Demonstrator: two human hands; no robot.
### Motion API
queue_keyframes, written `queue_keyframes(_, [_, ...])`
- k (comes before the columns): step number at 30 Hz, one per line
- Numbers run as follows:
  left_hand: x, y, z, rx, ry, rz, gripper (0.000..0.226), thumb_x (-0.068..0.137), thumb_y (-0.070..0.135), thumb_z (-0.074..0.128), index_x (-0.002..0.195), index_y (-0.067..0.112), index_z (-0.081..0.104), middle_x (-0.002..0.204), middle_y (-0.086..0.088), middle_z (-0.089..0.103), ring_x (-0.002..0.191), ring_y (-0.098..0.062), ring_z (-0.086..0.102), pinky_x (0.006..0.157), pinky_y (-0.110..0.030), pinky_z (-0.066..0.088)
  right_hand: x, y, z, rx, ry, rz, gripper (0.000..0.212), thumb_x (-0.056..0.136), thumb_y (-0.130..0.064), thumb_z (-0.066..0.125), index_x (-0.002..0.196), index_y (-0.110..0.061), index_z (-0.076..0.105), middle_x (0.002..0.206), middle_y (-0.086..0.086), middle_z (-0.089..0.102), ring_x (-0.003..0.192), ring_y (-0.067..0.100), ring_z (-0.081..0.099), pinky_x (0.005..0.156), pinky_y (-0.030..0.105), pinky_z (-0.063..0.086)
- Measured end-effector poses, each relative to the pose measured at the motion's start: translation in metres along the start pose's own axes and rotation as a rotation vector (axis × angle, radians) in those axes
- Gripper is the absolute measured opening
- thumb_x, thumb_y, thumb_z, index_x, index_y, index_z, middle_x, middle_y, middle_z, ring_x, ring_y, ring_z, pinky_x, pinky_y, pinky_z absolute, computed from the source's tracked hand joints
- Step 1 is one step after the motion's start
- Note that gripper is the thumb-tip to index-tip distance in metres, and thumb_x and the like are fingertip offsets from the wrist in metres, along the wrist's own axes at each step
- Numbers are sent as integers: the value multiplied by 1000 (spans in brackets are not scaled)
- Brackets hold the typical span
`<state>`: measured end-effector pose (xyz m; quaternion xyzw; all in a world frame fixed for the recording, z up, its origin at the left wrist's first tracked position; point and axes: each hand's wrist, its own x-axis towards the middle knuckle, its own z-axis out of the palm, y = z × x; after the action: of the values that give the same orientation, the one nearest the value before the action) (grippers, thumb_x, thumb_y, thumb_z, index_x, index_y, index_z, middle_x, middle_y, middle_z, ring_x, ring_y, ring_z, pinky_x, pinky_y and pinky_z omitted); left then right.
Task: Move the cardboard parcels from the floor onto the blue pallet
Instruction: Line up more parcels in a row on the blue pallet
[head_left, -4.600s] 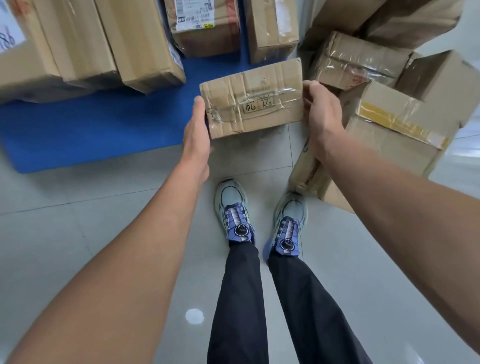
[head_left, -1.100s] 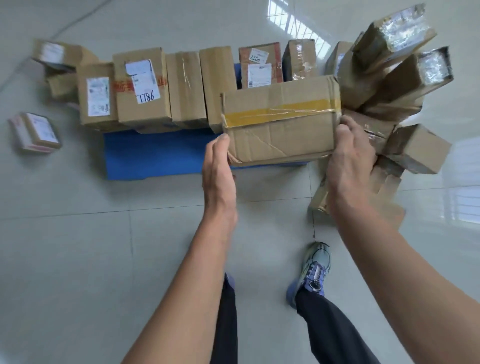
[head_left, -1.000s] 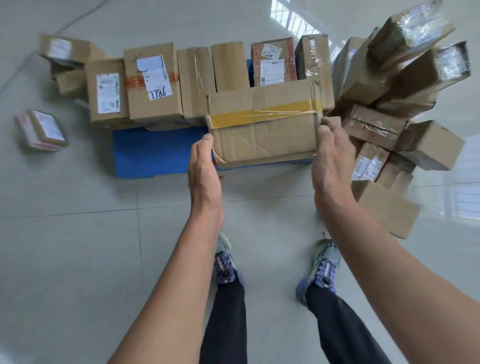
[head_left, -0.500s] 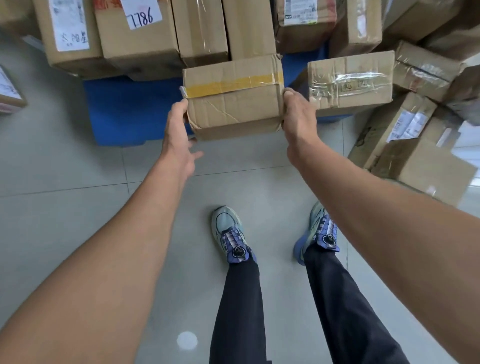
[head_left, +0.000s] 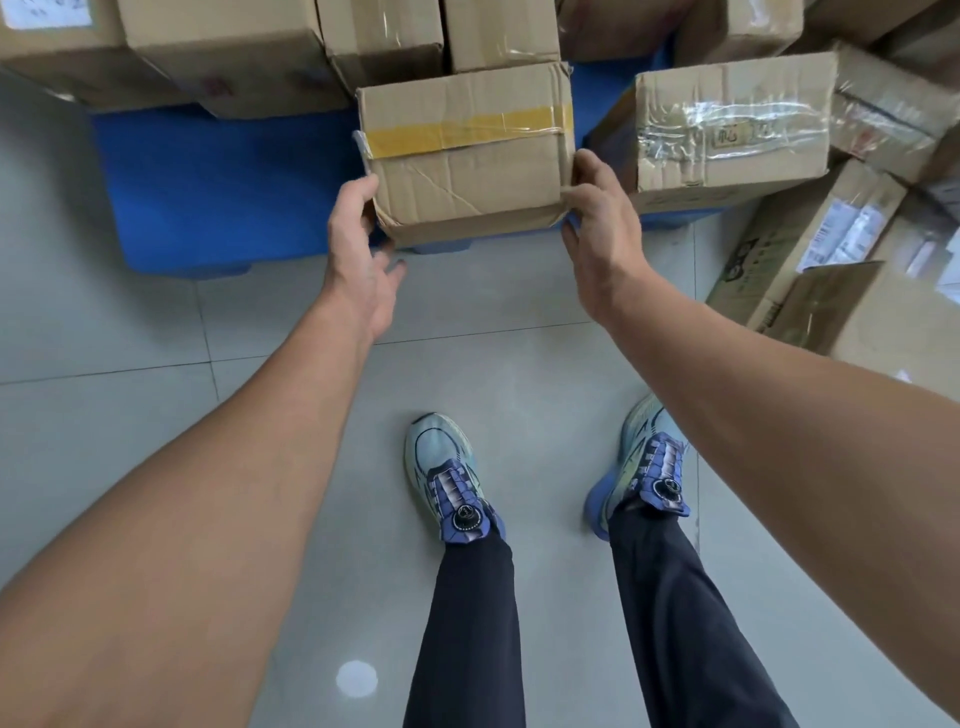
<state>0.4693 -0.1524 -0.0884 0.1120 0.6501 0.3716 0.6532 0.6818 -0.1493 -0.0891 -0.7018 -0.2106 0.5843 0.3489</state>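
I'm pressing the parcel (head_left: 465, 156) between my left hand (head_left: 358, 249) and right hand (head_left: 597, 228), palms flat on its sides; it's sitting at the pallet's (head_left: 218, 192) front edge, beside a taped box (head_left: 727, 130).

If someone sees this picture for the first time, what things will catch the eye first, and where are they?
First, the parcel with yellow tape at top centre, sitting at the front edge of the blue pallet, with the left hand and right hand at its two near corners. Beside it on the right lies a parcel wrapped in clear tape. Lower down, two blue and mint shoes stand on the grey tiled floor.
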Motion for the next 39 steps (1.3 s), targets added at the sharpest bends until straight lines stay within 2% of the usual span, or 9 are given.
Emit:
queue_keyframes(2, [4, -3, -2, -5, -15, -28, 37, 95, 51, 50, 121, 35, 69, 131, 8, 67, 132, -17, 52, 120, -45, 23, 2, 9, 1, -15, 32, 50, 66, 89, -4, 48, 153, -19, 44, 151, 2, 50, 132, 15, 50, 113, 31, 40])
queue_keyframes(3, [6, -6, -3, 3, -21, -52, 42, 97, 56, 47, 129, 36, 65, 140, 5, 61, 140, -20, 46, 123, -47, 20, 3, 14, 1, -34, 42, 74, 67, 84, -4, 49, 150, -20, 46, 143, 0, 51, 119, 11, 53, 101, 26, 45])
queue_keyframes(6, [13, -15, -6, 20, -29, -119, 72, 98, 71, 37, 158, 32, 38, 167, -2, 31, 157, -30, 18, 126, -53, 12, 6, 29, 0, -130, 24, 120, 67, 77, 2, 46, 143, -11, 53, 97, -7, 53, 75, 4, 39, 64, 20, 31])
queue_keyframes(10, [21, -19, -4, 11, -43, -111, 77, 97, 75, 35, 161, 32, 33, 167, 0, 33, 156, -25, 24, 126, -55, 13, 9, 33, -1, -118, 17, 149, 67, 63, -2, 44, 128, -17, 58, 86, -16, 45, 74, 1, 40, 58, 21, 32])
queue_keyframes(13, [26, -18, -1, 17, -32, -84, 76, 97, 73, 39, 161, 34, 32, 165, 0, 36, 153, -22, 31, 124, -55, 16, 11, 31, -4, -91, 30, 143, 71, 70, 3, 45, 138, -11, 59, 96, -13, 52, 86, 5, 46, 69, 21, 38])
queue_keyframes(16, [26, -19, 3, 42, -39, -78, 76, 96, 72, 43, 161, 35, 30, 167, 0, 33, 152, -22, 32, 122, -55, 19, 12, 33, -7, -64, 44, 149, 72, 84, 8, 47, 153, -14, 48, 139, -4, 57, 124, 14, 53, 105, 32, 48])
queue_keyframes(18, [27, -22, 4, 57, -35, -76, 75, 96, 70, 45, 161, 35, 30, 167, 0, 31, 152, -20, 33, 121, -55, 20, 10, 34, -8, -70, 42, 139, 75, 89, 9, 46, 159, -17, 39, 156, 0, 48, 139, 16, 47, 118, 41, 41])
queue_keyframes(31, [23, -34, 12, 101, -23, -58, 60, 103, 54, 48, 157, 32, 35, 164, 3, 36, 149, -18, 36, 122, -55, 19, 3, 37, -19, -61, 35, 106, 72, 94, 4, 51, 161, -16, 35, 158, 0, 45, 142, 19, 46, 118, 44, 42])
queue_keyframes(39, [25, -31, 18, 108, -28, -68, 61, 102, 54, 48, 157, 31, 36, 164, 3, 37, 149, -19, 37, 121, -57, 21, 6, 36, -20, -65, 59, 119, 69, 91, 1, 52, 156, -21, 44, 141, -5, 54, 126, 20, 55, 112, 44, 49])
